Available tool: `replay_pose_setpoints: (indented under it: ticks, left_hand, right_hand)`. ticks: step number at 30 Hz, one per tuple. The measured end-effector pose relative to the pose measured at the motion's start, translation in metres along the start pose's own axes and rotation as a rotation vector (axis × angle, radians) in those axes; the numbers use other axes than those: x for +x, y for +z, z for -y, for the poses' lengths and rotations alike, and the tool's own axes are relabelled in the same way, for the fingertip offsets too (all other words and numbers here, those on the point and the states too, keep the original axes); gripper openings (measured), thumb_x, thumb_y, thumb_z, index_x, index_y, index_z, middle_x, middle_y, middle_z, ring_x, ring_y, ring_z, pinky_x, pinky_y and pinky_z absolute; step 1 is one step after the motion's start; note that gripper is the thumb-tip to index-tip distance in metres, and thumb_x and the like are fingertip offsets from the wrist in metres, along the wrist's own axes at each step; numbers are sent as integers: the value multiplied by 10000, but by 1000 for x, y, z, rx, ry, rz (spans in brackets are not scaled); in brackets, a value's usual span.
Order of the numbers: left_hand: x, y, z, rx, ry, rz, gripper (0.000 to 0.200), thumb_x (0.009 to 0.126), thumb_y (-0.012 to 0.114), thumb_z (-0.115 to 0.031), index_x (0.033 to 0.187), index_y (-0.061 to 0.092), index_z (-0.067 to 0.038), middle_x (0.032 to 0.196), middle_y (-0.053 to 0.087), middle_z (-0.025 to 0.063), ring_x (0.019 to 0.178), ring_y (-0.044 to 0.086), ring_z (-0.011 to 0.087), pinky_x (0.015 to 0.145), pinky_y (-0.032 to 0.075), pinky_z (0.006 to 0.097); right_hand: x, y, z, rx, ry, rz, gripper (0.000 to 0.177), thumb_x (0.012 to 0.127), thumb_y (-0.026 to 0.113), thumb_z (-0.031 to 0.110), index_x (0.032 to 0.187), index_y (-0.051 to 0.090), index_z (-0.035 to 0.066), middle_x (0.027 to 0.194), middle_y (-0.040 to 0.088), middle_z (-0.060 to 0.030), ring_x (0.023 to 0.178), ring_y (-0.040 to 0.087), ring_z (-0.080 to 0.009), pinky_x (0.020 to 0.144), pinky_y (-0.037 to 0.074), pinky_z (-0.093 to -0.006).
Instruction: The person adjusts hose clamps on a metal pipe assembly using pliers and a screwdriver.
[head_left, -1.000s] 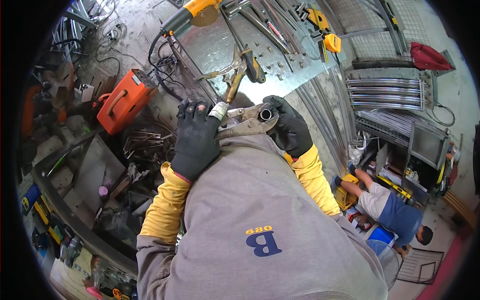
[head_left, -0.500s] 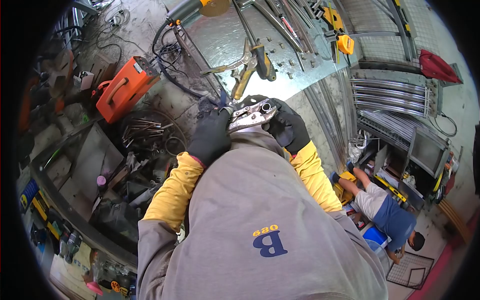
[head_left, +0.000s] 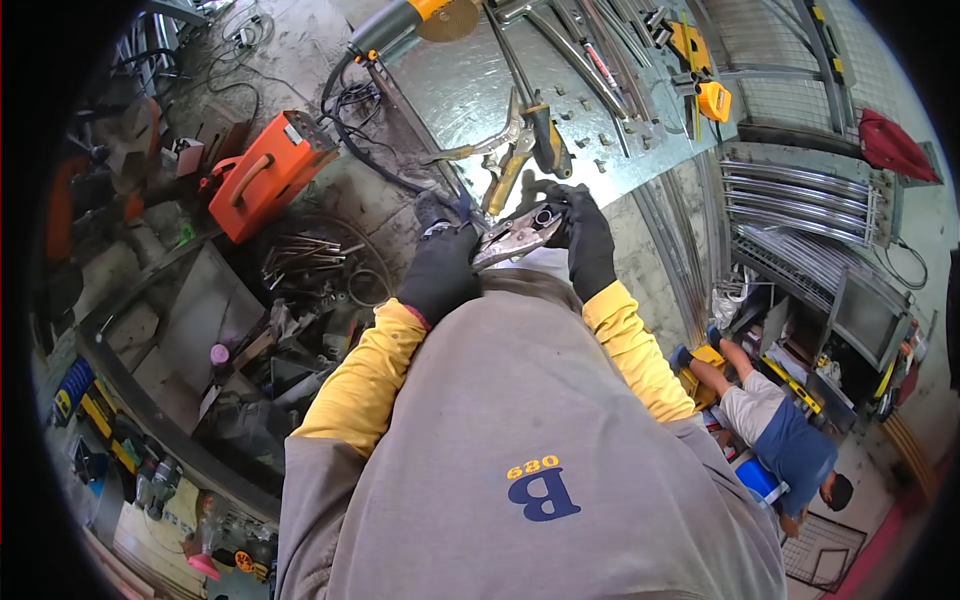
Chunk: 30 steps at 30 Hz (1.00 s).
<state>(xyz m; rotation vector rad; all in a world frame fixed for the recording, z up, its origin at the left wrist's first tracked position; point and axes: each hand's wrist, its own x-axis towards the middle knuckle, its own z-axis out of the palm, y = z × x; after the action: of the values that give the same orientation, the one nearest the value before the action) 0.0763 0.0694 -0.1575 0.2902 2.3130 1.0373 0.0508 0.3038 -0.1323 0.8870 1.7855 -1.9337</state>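
Note:
My left hand, in a black glove, is closed around the handle end of metal locking pliers in front of my chest. A short metal tube shows its round open end at the jaws. My right hand, also gloved, has its fingers bent around the tube and jaw end; the fingertips are partly hidden. Beside my left hand is a dark cylindrical thing that I cannot make out. Just beyond my hands, on the metal tabletop, lie a second pair of locking pliers and a tool with a yellow-and-black handle.
An angle grinder, metal bars and a yellow tape measure lie on the tabletop. An orange machine with cables stands left. Scrap rods are below it. Another person crouches at lower right.
The whole view has shifted slightly right and down. The pliers have turned a little in my hands, and my right hand's fingers have moved up around the jaw end.

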Motion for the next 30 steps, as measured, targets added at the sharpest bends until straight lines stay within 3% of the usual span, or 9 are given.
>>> replay_pose_setpoints:
  ticks: [2,4,13,20,26,28,30]
  left_hand:
    - [0,-3,4,5,10,17,526,765,748,-130,1275,633,-73,1018,710,271,995,674,481,875,524,566]
    - [6,-2,9,20,35,51,559,758,780,-148,1288,621,-68,1012,712,263,982,675,477,866,525,566]
    - [5,3,17,-1,27,54,555,743,796,-136,1255,612,-28,1068,701,255,1024,658,475,887,518,556]
    - [10,0,18,-16,-7,143,542,750,835,-226,1209,625,-30,1072,694,262,1054,649,476,917,510,557]
    - [17,-3,20,1,-57,244,513,760,833,-302,1146,626,-35,1068,686,256,1056,640,469,908,504,545]
    - [16,-3,25,-28,-8,227,515,754,838,-294,1137,616,-31,1062,683,261,1032,639,479,897,504,554]
    - [17,1,30,-35,21,208,518,754,840,-295,1134,609,-29,1062,681,264,1027,638,482,893,505,557]
  right_hand:
    - [1,5,-8,-342,-221,139,312,1066,543,256,1242,723,72,1090,756,-75,959,715,-178,864,565,-334]
    - [-4,26,8,-594,-113,-56,285,1037,597,278,1181,742,79,1026,760,-102,937,719,-215,866,548,-343]
    - [0,35,5,-500,-128,-70,242,1006,639,265,1100,764,81,900,764,-106,798,716,-239,776,549,-347]
    - [5,33,-4,-508,-122,-71,227,985,665,254,1086,769,80,900,774,-113,802,740,-230,769,556,-344]
    - [3,38,5,-491,-85,-73,223,966,680,272,1075,770,99,909,772,-130,828,746,-278,779,559,-357]
    - [-1,42,16,-519,-98,-82,189,990,681,211,989,745,33,798,726,-79,731,661,-149,719,524,-322]
    - [-1,43,19,-529,-110,-89,198,987,681,223,984,745,35,794,723,-87,726,662,-161,719,525,-328]
